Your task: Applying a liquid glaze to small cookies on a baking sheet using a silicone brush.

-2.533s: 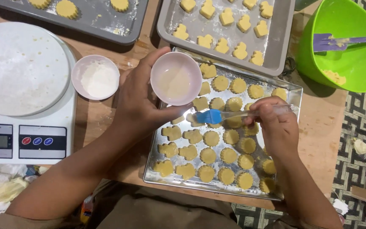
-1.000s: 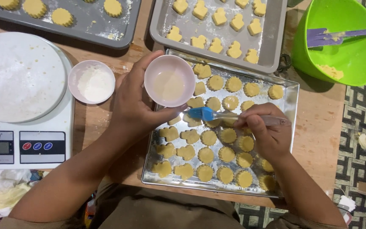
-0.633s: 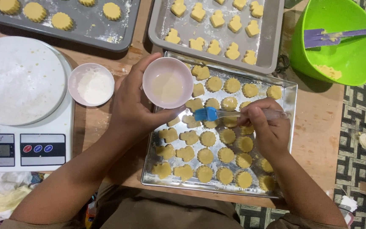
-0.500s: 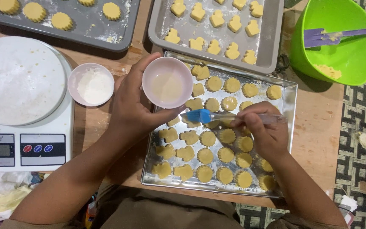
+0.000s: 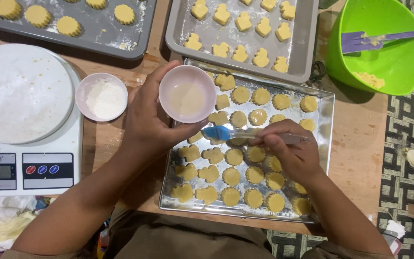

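The left hand [image 5: 152, 115] is clamped around a small pink bowl [image 5: 187, 94] of pale, glossy liquid, held just above the near tray's upper left corner. Just beside it, the right hand [image 5: 291, 153] is closed on the clear handle of a pastry brush [image 5: 245, 135], whose blue bristles point toward the left hand and rest on a cookie right under the bowl. Beneath both hands lies a shiny metal tray [image 5: 326, 144] filled with rows of yellow dough cookies [image 5: 232, 176], round scalloped ones and a few lobed shapes nearest the left hand. Left of the left hand, a second pink bowl [image 5: 101, 96] holds white flour, and beyond it stands a white kitchen scale [image 5: 25, 168] with a round, floured platform. Past the hands, two grey baking trays [image 5: 303, 52] carry more cut-out cookies. Far beyond the right hand sits a green mixing bowl [image 5: 398, 62] with a purple spatula [image 5: 374, 39] across it. Everything rests on a brown wooden desk [image 5: 360, 144]; a patterned floor [image 5: 408, 134] shows beside it.
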